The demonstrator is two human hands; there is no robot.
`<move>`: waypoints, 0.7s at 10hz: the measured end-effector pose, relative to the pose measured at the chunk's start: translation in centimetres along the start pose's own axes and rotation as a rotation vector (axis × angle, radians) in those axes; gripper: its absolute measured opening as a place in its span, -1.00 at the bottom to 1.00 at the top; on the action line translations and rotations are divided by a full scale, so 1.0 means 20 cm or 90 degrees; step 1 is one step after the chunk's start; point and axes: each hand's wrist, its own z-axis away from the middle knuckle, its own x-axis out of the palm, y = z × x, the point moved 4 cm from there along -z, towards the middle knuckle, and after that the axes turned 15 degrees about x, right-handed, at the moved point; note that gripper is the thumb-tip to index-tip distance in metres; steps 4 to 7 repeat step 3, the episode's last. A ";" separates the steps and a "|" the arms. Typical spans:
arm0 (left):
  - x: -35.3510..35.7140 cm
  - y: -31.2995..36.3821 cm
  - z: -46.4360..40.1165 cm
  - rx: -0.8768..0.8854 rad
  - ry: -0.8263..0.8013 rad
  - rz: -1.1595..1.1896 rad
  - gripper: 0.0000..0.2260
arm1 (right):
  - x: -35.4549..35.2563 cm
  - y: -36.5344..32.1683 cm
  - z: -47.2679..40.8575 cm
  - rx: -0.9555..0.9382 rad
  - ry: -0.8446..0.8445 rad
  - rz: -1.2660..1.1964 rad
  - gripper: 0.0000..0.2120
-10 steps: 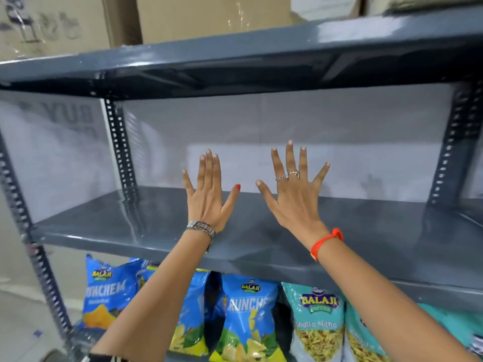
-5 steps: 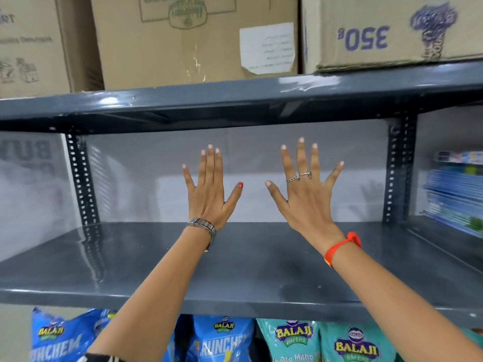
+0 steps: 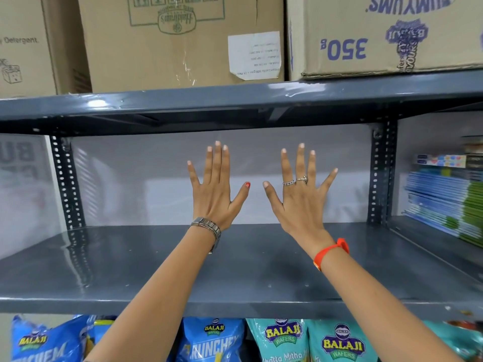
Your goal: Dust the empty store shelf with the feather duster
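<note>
Both hands are raised side by side over the shelf, backs toward the camera, fingers pointing up; the left hand (image 3: pixel 213 194) is spread flat with its fingers close together and the thumb angled out, a metal watch (image 3: pixel 207 227) at its wrist, and it holds nothing; the right hand (image 3: pixel 300 205) is splayed wider, two rings (image 3: pixel 295 181) on its fingers and an orange band (image 3: pixel 332 252) at the wrist, and it too grips nothing; whether the palms touch the pale back panel (image 3: pixel 156 178) cannot be told from this angle. The thumbs sit near each other but apart.

The empty shelf (image 3: pixel 130 270) is a dark grey metal board with a glossy top that reflects the perforated uprights (image 3: pixel 64 184); it lies beneath the forearms, bare from the left upright to the right one; small pale specks dot its front area and edge. No feather duster appears in the head view.

Above, cardboard boxes (image 3: pixel 170 43) stand on the upper grey shelf (image 3: pixel 235 100); below the front edge, blue and teal snack bags (image 3: pixel 282 340) stand in a row; to the right, past the upright, stacked packets (image 3: pixel 444 199) fill the neighbouring bay.
</note>
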 end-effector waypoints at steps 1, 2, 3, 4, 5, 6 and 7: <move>-0.01 0.00 -0.01 0.013 0.009 -0.001 -0.31 | -0.06 -0.01 0.00 0.016 -0.010 -0.053 -0.34; -0.03 -0.02 -0.03 0.018 0.018 0.006 -0.31 | -0.23 0.03 -0.03 0.054 0.054 -0.363 -0.44; -0.03 -0.02 -0.04 0.011 0.024 0.023 -0.31 | -0.60 0.11 -0.09 0.088 0.213 -0.751 -0.72; -0.03 -0.02 -0.04 0.011 0.024 0.023 -0.31 | -0.60 0.11 -0.09 0.088 0.213 -0.751 -0.72; -0.03 -0.02 -0.04 0.011 0.024 0.023 -0.31 | -0.60 0.11 -0.09 0.088 0.213 -0.751 -0.72; -0.03 -0.02 -0.04 0.011 0.024 0.023 -0.31 | -0.60 0.11 -0.09 0.088 0.213 -0.751 -0.72; -0.03 -0.02 -0.04 0.011 0.024 0.023 -0.31 | -0.60 0.11 -0.09 0.088 0.213 -0.751 -0.72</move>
